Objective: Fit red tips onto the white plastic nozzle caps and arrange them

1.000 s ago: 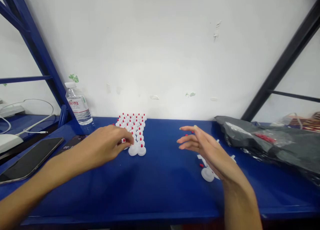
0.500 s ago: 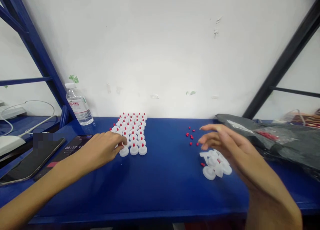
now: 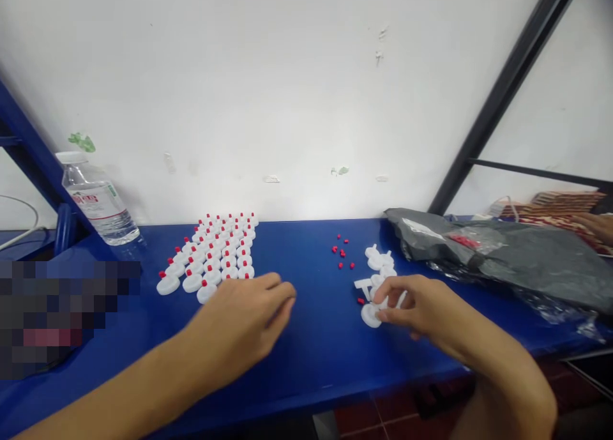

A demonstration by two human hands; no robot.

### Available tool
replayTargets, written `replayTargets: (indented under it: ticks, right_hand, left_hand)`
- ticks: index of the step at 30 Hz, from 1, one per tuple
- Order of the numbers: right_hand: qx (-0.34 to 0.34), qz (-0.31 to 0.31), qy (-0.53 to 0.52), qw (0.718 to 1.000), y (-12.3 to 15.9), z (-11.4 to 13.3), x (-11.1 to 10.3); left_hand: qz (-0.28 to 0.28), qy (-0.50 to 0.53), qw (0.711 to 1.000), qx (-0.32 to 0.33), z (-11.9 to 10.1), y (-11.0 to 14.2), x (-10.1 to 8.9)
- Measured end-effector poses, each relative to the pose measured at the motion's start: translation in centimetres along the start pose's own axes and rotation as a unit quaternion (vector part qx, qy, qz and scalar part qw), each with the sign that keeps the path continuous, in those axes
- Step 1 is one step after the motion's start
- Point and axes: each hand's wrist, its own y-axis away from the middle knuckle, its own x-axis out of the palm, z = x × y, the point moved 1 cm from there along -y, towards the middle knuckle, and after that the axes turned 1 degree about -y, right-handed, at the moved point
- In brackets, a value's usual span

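Observation:
Rows of white caps with red tips (image 3: 215,255) stand on the blue shelf (image 3: 306,357) at the left. My left hand (image 3: 244,322) hovers just right of their front row, fingers loosely curled, nothing visible in it. A small heap of plain white caps (image 3: 378,277) lies at the right, with several loose red tips (image 3: 341,251) behind it. My right hand (image 3: 416,306) rests on the front of that heap, fingertips pinching a white cap (image 3: 371,315).
A water bottle (image 3: 96,200) stands at the back left against the wall. A grey plastic bag (image 3: 502,255) with red parts lies at the right. A blurred-out patch (image 3: 57,318) covers things at the left edge. Another person's hand (image 3: 594,226) shows at far right.
My left hand has left the rows of capped pieces and moved right. My right hand has come down onto the heap of white caps. The view has swung to the right.

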Motion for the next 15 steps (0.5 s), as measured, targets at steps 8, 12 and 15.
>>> replayTargets:
  ticks: [8, 12, 15]
  right_hand:
    - [-0.012, -0.037, -0.049, 0.998, -1.1, -0.6, 0.4]
    - [-0.054, -0.027, 0.009, 0.998, -0.7, 0.1, -0.3]
    - [-0.092, -0.031, 0.017, 0.995, 0.1, 1.1, -0.9]
  left_hand:
    - [0.065, 0.064, 0.989, 0.119, -4.4, -6.2, 8.1]
    - [0.052, 0.091, 0.989, 0.107, -5.5, -7.7, 9.8]
    - [0.060, 0.096, 0.989, 0.093, -5.8, -7.9, 10.0]
